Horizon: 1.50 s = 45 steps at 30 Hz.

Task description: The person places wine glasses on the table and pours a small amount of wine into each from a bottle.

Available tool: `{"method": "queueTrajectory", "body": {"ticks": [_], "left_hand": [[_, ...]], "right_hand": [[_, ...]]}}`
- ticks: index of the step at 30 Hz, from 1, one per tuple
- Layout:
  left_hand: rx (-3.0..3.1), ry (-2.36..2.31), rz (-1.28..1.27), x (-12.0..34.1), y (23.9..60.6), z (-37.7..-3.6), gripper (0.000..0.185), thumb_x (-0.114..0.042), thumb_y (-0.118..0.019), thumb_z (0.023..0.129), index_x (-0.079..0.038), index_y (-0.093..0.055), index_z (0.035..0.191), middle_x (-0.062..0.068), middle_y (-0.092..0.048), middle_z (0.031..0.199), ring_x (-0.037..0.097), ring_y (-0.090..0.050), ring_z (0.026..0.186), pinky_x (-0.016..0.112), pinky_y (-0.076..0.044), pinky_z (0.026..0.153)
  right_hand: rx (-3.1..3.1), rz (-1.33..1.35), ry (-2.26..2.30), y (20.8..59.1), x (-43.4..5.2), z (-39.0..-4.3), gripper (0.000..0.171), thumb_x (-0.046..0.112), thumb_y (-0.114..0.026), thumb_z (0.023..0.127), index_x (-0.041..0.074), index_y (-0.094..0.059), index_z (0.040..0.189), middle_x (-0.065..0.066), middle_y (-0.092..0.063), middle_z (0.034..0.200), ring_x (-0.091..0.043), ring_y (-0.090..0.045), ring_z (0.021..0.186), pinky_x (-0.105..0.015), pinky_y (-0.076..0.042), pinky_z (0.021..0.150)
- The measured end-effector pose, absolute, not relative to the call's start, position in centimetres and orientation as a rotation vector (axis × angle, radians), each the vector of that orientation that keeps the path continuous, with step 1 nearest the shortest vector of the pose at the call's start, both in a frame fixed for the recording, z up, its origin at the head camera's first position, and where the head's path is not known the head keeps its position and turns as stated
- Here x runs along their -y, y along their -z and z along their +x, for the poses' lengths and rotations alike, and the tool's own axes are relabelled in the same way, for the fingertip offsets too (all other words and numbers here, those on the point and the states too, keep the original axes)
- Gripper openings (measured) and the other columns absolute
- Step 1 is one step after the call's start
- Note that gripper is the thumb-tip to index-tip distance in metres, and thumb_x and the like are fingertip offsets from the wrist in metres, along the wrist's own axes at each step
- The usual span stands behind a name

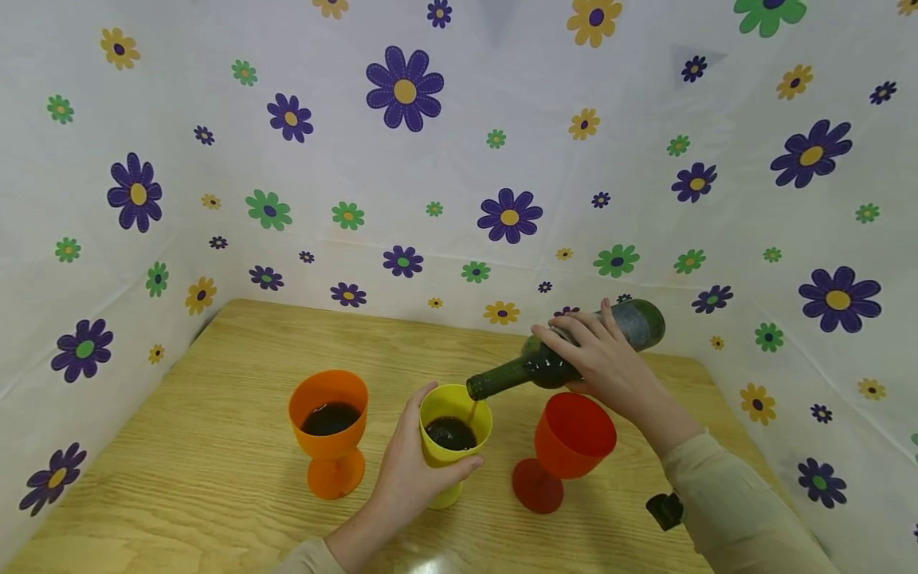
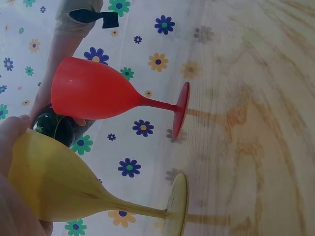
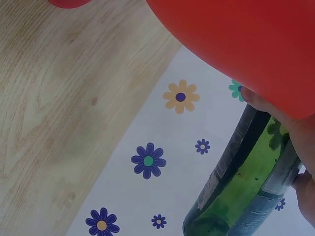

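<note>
Left hand [image 1: 409,478] grips yellow goblet [image 1: 455,434] upright; right hand [image 1: 606,363] clasps green bottle [image 1: 566,355], neck tilted down-left over its rim.

The three goblets stand in a tight row mid-bench: orange goblet [image 1: 329,430], yellow goblet [image 1: 454,438], red goblet [image 1: 566,448]. The tilted bottle [image 1: 574,351] bridges the gap above yellow and red. Bare bench [image 1: 215,478] lies open left and front; flowered walls [image 1: 459,199] close three sides.

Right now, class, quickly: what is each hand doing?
Left hand: holding the yellow cup.
Right hand: holding the tilted green bottle.
</note>
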<state>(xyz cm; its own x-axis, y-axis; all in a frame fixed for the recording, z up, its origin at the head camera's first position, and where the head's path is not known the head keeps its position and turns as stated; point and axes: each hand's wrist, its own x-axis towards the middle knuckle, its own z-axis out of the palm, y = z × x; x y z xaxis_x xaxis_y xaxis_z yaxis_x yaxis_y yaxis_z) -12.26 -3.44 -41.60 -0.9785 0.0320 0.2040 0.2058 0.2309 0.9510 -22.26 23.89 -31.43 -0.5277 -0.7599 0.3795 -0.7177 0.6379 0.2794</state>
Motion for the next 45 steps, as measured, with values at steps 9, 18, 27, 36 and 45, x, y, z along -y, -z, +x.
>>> {"method": "queueTrajectory", "body": {"ticks": [9, 18, 27, 36, 45], "left_hand": [[2.357, 1.853, -0.231, 3.5, 41.6, -12.3, 0.105, -0.039, -0.089, 0.063, -0.021, -0.028, 0.147, -0.004, -0.047, 0.132, 0.019, -0.048, 0.116, 0.047, -0.038, 0.1], [2.353, 1.852, -0.226, 3.4, 41.5, -12.4, 0.105, -0.038, -0.09, 0.062, -0.021, -0.029, 0.146, -0.005, -0.048, 0.131, 0.018, -0.048, 0.115, 0.047, -0.038, 0.099], [2.343, 1.851, -0.227, 3.4, 41.6, -12.3, 0.105, -0.039, -0.09, 0.061, -0.023, -0.03, 0.146, -0.005, -0.048, 0.13, 0.018, -0.048, 0.115, 0.046, -0.038, 0.098], [2.34, 1.857, -0.223, 3.4, 41.6, -12.3, 0.104, -0.038, -0.09, 0.062, -0.023, -0.03, 0.145, -0.004, -0.047, 0.13, 0.018, -0.049, 0.114, 0.045, -0.039, 0.097], [2.324, 1.82, -0.236, 3.3, 41.7, -12.2, 0.105, -0.039, -0.089, 0.063, -0.022, -0.028, 0.147, -0.001, -0.047, 0.133, 0.021, -0.049, 0.115, 0.048, -0.04, 0.097]], "right_hand": [[2.454, 1.161, 0.06, 31.8, -23.9, -22.5, 0.1, 0.014, -0.093, 0.055, 0.021, -0.041, 0.141, -0.014, -0.054, 0.125, -0.036, -0.045, 0.121, -0.07, -0.013, 0.104], [2.504, 1.139, 0.03, 32.2, -24.1, -22.7, 0.1, 0.01, -0.092, 0.056, 0.022, -0.041, 0.141, -0.015, -0.053, 0.127, -0.038, -0.046, 0.121, -0.069, -0.012, 0.104], [2.517, 1.097, 0.004, 32.4, -24.7, -22.9, 0.102, 0.013, -0.094, 0.055, 0.021, -0.041, 0.141, -0.015, -0.051, 0.13, -0.041, -0.048, 0.118, -0.071, -0.013, 0.103], [2.511, 1.002, -0.051, 32.6, -25.5, -22.2, 0.103, 0.014, -0.095, 0.053, 0.017, -0.042, 0.141, -0.018, -0.051, 0.128, -0.042, -0.05, 0.114, -0.074, -0.014, 0.099], [2.507, 0.874, -0.148, 32.5, -26.9, -21.2, 0.103, 0.011, -0.095, 0.051, 0.013, -0.041, 0.139, -0.021, -0.051, 0.123, -0.045, -0.051, 0.11, -0.075, -0.017, 0.097]]}}
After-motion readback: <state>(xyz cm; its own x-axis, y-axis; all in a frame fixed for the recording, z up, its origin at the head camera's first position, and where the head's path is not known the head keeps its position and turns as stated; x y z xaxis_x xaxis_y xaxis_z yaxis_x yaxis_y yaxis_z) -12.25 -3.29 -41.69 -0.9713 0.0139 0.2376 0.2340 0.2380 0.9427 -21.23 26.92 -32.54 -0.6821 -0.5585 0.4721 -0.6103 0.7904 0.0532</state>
